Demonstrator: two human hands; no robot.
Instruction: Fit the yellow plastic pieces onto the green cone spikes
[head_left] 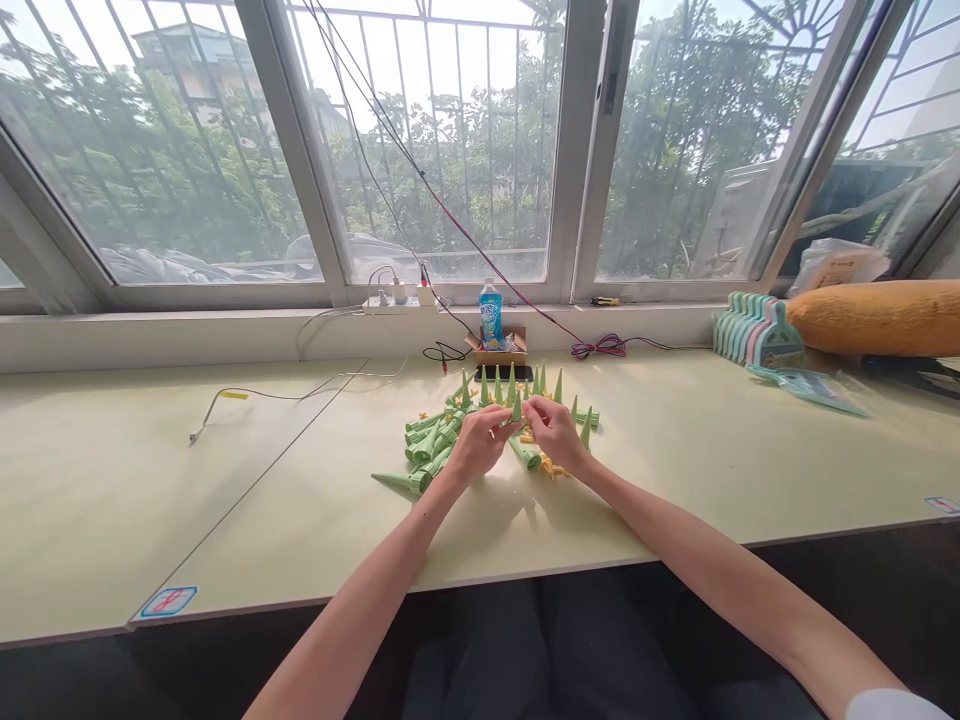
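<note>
At frame centre, a green cone [517, 408] is pinched between the left hand [480, 447] and right hand [553, 436], both closed on it, just above the table [675, 470]. The upright cones [510, 385] just behind could be toppled if brushed by knuckles.

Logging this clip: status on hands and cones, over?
Left hand and right hand both pinching one green cone. Cone pile beneath, yellow pieces alongside. Bottle behind, apart.

Bare table [112, 480] lies open left and right; cone pile [435, 440], upright cones [510, 385] and box [501, 352] crowd the middle.
</note>
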